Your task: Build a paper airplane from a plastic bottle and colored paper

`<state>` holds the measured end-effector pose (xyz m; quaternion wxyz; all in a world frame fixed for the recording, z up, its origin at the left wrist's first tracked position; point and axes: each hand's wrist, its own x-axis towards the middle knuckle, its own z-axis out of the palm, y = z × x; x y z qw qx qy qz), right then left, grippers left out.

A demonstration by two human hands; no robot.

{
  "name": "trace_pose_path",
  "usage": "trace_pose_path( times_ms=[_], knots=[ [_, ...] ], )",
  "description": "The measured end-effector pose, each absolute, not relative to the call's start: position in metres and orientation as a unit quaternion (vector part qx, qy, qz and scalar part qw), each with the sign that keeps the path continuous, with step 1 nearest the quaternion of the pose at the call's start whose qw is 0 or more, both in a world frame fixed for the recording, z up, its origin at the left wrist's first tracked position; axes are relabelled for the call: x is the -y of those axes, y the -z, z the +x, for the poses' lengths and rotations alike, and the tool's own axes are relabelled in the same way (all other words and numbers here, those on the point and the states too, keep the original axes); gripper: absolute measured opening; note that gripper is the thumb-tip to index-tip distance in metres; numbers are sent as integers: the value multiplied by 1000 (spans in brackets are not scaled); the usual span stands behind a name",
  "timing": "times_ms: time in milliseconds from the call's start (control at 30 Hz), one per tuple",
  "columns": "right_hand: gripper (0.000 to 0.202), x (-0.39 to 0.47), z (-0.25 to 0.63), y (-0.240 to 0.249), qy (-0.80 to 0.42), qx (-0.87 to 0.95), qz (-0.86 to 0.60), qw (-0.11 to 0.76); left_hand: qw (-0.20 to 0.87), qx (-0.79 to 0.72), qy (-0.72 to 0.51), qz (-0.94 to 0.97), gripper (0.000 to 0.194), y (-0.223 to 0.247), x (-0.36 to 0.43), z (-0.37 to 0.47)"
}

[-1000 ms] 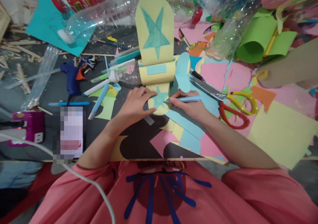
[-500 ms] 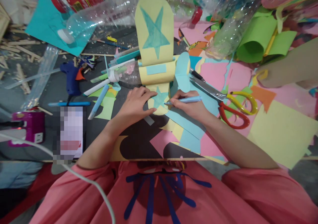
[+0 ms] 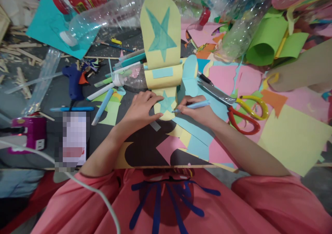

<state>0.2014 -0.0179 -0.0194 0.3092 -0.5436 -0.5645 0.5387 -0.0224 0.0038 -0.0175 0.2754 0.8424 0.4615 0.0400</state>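
My right hand (image 3: 195,109) grips a light blue marker (image 3: 198,104), its tip at the lower right edge of a blue-green star (image 3: 166,102). That star is drawn on the near rounded flap of a yellow paper piece (image 3: 157,111). My left hand (image 3: 142,106) lies with fingers spread, thumb and forefinger touching the flap's left side. The yellow paper wraps a clear plastic bottle (image 3: 133,75) lying on its side, white cap to the left. Its far flap (image 3: 160,6) bears a larger star. A light blue paper flap (image 3: 190,68) stands to the right of the bottle.
Scissors (image 3: 230,102) with red and yellow handles lie to the right. On the left are a blue glue gun (image 3: 74,82), a phone (image 3: 75,137) and a purple power block (image 3: 28,134). Clear bottles (image 3: 103,18) lie at the back; paper scraps (image 3: 298,137) spread rightward.
The marker's tip has shifted slightly right and down, away from the star's middle toward the flap's edge. My left hand stays in place.
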Motion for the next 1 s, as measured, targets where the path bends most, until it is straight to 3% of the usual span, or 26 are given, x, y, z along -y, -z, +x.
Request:
trace_pose_path(
  times_ms=[300,1000],
  knots=[
    [20,17,200,19,-539,536,-550,346,273,-465,-42,841,47,18,-3,-23],
    [17,16,200,17,-530,571,-546,309,274,-461,-49,843,45,18,-3,-23]
  ],
)
